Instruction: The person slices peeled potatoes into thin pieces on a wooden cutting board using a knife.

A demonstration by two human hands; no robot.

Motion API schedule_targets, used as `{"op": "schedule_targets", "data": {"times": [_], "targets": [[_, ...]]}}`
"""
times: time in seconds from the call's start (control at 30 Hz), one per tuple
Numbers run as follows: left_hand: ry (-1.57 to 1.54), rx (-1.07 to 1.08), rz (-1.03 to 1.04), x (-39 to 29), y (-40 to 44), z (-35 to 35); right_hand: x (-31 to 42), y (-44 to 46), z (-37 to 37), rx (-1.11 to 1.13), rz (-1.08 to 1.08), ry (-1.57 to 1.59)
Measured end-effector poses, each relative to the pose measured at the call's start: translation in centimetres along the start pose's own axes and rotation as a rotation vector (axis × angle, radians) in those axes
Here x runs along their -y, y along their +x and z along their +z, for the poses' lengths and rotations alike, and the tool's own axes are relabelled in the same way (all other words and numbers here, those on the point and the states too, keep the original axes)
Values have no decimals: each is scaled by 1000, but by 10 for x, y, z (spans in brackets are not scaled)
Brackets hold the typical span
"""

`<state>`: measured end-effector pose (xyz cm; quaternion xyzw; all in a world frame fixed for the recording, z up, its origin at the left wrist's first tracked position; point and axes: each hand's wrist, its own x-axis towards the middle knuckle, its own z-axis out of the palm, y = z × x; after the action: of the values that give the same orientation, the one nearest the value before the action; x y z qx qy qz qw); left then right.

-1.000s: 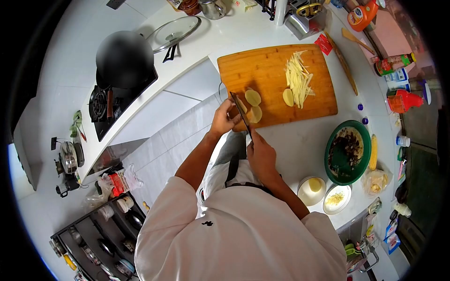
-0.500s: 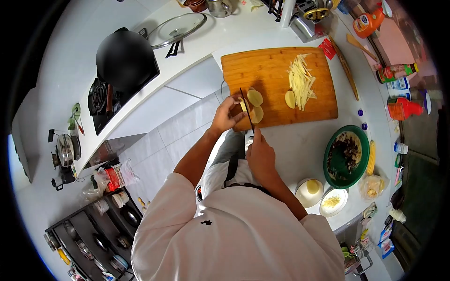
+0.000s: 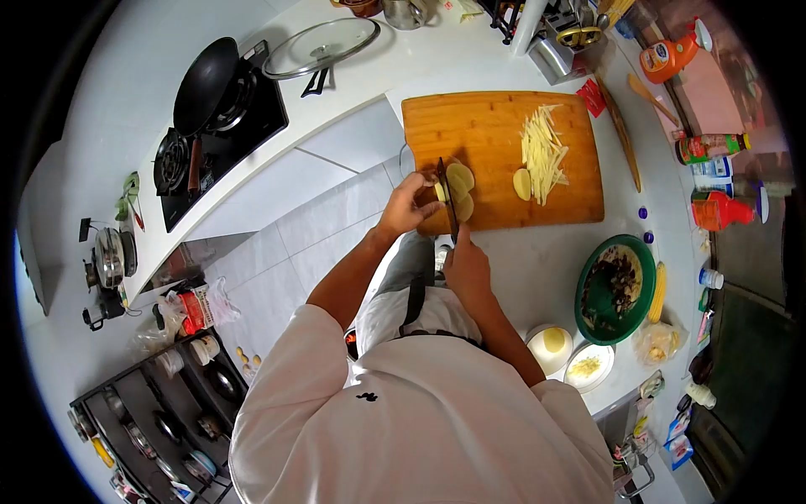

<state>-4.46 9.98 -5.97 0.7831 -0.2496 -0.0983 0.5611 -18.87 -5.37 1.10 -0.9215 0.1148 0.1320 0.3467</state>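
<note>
My right hand (image 3: pixel 467 267) is closed round the handle of a kitchen knife (image 3: pixel 449 204), whose dark blade points away from me over the near left part of the wooden cutting board (image 3: pixel 495 126). On the blade's left side, my left hand (image 3: pixel 406 206) grips a pale piece of potato (image 3: pixel 439 192) with bent fingers. Several potato slices (image 3: pixel 461 179) lie against the blade's right side, overlapping. Farther right on the board are a pile of potato strips (image 3: pixel 544 157) and a single slice (image 3: pixel 521 184).
Right of me stand a green basin (image 3: pixel 588 323) with dark pieces inside, a white bowl (image 3: pixel 537 357) and a white plate (image 3: pixel 610 370). Corn (image 3: pixel 659 291) lies beside the basin. A wok (image 3: pixel 204 88) sits on the stove at left, near a glass lid (image 3: pixel 323 46).
The slices right of the knife now lie closer together and overlap more. Both hands stay in nearly the same place, and the view has shifted slightly.
</note>
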Motion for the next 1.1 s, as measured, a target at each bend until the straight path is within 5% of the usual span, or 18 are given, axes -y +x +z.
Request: {"op": "schedule_targets", "data": {"times": [0.17, 0.57, 1.1], "targets": [[33, -2, -49, -8, 0, -3, -5, 13, 12, -67, 72, 89], [-129, 14, -90, 1, -4, 2, 19, -8, -14, -276, -146, 140], [-219, 61, -221, -4, -3, 0, 33, -23, -25, -83, 0, 46]]}}
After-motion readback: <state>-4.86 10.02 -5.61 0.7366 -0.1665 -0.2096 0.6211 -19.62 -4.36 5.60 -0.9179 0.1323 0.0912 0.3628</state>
